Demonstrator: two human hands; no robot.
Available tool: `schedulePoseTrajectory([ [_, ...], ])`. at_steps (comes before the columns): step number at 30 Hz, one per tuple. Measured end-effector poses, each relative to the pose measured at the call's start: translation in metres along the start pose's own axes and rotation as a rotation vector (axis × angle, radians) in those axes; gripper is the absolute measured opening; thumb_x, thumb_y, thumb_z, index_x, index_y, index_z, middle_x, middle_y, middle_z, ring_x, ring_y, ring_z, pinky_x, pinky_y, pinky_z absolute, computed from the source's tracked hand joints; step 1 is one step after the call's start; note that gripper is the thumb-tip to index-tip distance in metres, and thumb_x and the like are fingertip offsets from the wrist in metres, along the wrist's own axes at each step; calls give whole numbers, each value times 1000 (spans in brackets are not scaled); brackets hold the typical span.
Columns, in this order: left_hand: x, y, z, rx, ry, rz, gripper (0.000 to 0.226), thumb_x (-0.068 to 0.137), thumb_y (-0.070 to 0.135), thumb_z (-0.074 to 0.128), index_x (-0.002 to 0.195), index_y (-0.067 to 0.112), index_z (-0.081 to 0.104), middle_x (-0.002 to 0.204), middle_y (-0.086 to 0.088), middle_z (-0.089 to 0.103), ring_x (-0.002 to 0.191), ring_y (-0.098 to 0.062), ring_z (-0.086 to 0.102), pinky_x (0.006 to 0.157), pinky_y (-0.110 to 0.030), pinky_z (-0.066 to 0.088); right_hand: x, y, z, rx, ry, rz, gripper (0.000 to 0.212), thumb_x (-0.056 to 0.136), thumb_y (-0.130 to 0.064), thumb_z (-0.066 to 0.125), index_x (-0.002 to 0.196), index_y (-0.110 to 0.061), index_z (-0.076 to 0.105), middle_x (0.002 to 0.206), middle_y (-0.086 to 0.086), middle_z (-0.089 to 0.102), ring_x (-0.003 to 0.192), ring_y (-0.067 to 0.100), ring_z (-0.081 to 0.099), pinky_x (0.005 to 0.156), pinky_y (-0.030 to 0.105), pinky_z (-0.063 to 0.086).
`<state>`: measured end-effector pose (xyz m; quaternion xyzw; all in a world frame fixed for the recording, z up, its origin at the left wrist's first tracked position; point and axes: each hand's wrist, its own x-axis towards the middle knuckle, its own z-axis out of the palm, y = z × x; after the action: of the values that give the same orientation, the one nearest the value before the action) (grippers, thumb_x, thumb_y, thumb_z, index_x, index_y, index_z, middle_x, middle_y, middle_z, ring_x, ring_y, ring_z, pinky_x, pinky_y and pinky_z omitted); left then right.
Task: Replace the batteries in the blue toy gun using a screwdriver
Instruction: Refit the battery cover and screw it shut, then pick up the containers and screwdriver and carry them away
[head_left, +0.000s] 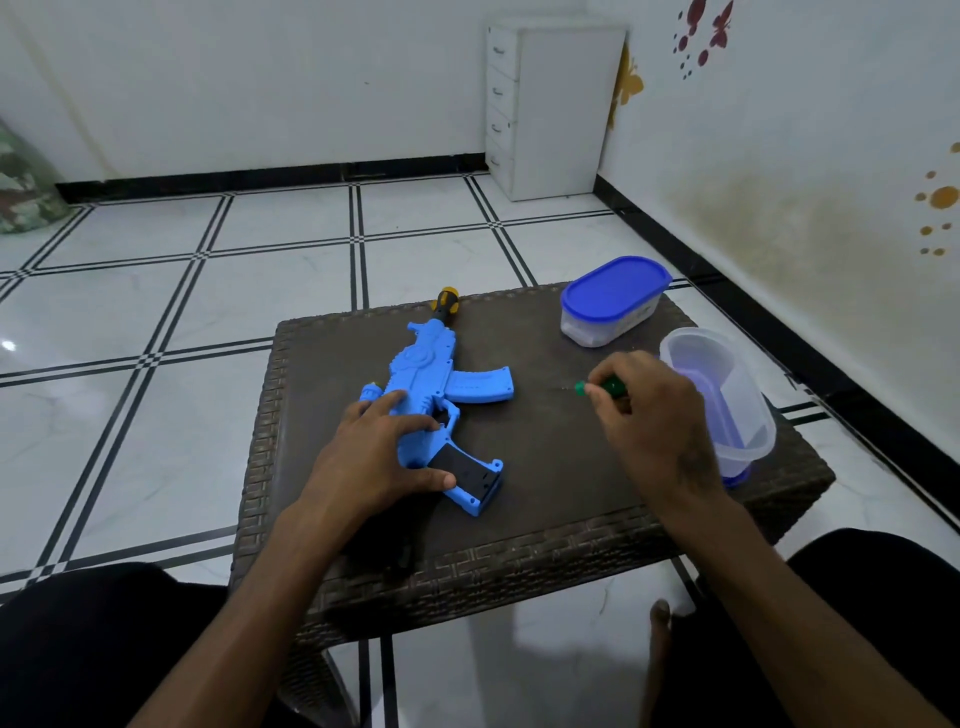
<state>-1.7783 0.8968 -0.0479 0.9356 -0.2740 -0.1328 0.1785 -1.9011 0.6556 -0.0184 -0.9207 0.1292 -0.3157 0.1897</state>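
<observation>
Screwdriver (mostly hidden) in right hand

Toy gun: blue matt plastic. Counter: dark woven wicker, rough. Tub: translucent smooth plastic. Floor: glossy white tile.

No text, label, brand, number or sign can be read anywhere in this view; the blue toy gun shows raised moulding on its magazine, too small and blurred to make out as letters; the lidded container has a faint mark on its side, also unreadable; the wall stickers are shapes only, not writing.
</observation>
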Motion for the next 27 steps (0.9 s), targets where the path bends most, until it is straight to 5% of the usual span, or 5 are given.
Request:
schedulePoseTrajectory([
  [3, -2, -2, -1, 1, 3, 6, 74, 61, 69, 74, 129, 47, 54, 157, 6, 24, 145, -25, 14, 110, -47, 30, -9, 9, 18, -33, -73, 38, 8, 86, -7, 70, 88, -10, 63, 90, 6, 60, 72, 13, 56, 63, 22, 46],
  [7, -1, 0, -1, -27, 168, 50, 75, 61, 77, 63, 125, 38, 62, 130, 5, 55, 123, -22, 46, 99, -34, 39, -17, 18, 34, -113, -218, 99, 5, 93, -11, 60, 95, -13, 64, 100, 3, 54, 75, 12, 52, 65, 22, 45],
  [14, 7, 34, 1, -219, 330, 105, 31, 83, 46, 68, 111, 33, 70, 100, 14, 61, 99, -10, 59, 78, -24, 41, -16, 19, 28, -230, -366, 119, 19, 95, -26, 57, 110, -17, 64, 109, 0, 53, 95, 15, 54, 71, 23, 41],
  [21, 35, 98, 10, -444, 257, 154, 10, 87, 39, 66, 87, 33, 74, 83, 19, 71, 75, 1, 67, 77, -35, 57, 16, 31, -32, -110, -44, 57, 11, 92, -18, 58, 96, -14, 68, 93, 5, 65, 84, 19, 60, 76, 37, 54],
  [27, 69, 191, 35, -513, 88, 122, 45, 86, 59, 57, 73, 18, 71, 62, 4, 70, 62, -9, 69, 72, -39, 59, 33, 86, -64, -113, -8, 314, 20, 96, -14, 50, 105, -21, 65, 106, 2, 64, 92, 19, 62, 79, 35, 53],
])
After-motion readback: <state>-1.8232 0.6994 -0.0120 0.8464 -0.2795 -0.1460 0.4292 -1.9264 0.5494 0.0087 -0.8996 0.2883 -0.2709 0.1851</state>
